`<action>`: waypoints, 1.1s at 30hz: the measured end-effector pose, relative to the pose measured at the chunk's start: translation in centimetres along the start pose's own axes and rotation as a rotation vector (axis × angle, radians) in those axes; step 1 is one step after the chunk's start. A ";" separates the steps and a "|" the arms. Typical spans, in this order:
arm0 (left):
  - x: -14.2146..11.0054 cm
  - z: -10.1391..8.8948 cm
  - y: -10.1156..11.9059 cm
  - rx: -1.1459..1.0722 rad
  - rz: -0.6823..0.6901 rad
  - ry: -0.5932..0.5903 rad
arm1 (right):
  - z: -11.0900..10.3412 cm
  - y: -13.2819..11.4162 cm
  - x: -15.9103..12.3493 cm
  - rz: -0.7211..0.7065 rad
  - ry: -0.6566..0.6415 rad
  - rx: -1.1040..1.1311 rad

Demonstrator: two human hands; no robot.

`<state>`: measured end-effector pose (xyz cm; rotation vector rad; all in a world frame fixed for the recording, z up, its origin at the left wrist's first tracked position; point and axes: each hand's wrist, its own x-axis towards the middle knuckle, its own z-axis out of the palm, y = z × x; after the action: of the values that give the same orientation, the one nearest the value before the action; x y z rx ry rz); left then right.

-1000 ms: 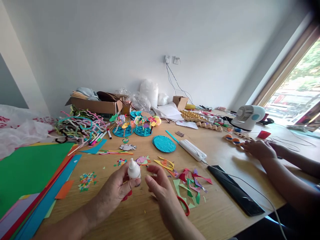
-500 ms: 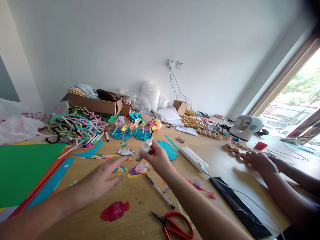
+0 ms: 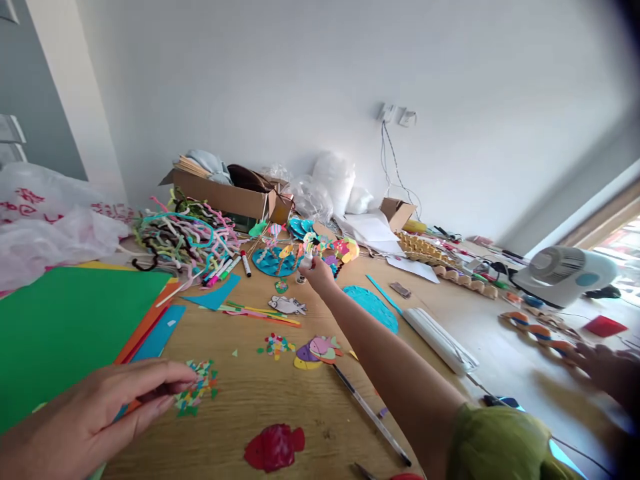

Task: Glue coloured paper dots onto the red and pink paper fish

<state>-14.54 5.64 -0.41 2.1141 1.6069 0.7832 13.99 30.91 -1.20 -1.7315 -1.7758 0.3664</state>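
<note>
Desk [image 3: 215, 447]: smooth light-brown wood, and man, it's busy.
Red fish [image 3: 275, 448]: flat cutout right up front, slick and shiny on top. Long axis runs roughly sideways, tail to the right.
Left hand [image 3: 95, 407]: nothing in it that I can see; fingers bent together, thumb apart. It's left of the red fish and way closer to it than the other hand is.
Confetti [image 3: 200, 390]: tiny loose scraps in mixed colours, right by the left fingertips. Touching or not? Can't tell.
Pen [image 3: 373, 417]: slim and straight, lying at a slant to the right of the red fish.
Paper fish [image 3: 320, 350]: pink, purple and yellow cutouts, overlapping.
Right hand [image 3: 321, 273]: arm stretched well forward, fingers closed around the bottle.
Bottle [image 3: 307, 263]: small, white, up in front of the blue base. From there the red fish sits well back toward the camera, slightly left. Can't tell if the bottom meets the desk.
Blue base [image 3: 265, 269]: round and bumpy, with twisted stems.
Fuzzy wires [image 3: 185, 233]: one big tangled, multicoloured heap.
Box [image 3: 220, 199]: brown cardboard, stuffed full.
Wall [image 3: 250, 80]: plain, pale.
</note>
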 end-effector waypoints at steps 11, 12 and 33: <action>1.8 -1.6 1.2 -0.029 0.007 -0.184 | -2.1 0.1 -1.1 0.010 -0.059 -0.102; 2.2 -1.4 1.1 -0.012 0.025 -0.185 | -2.9 0.0 -2.0 -0.013 -0.067 -0.105; 10.4 6.2 6.6 0.539 0.149 -0.435 | -13.1 1.3 -28.8 -0.519 -0.480 -0.176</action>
<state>-3.66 13.98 0.77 2.5573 1.5401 -0.1089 21.31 0.22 1.17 -1.2815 -2.5845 0.4302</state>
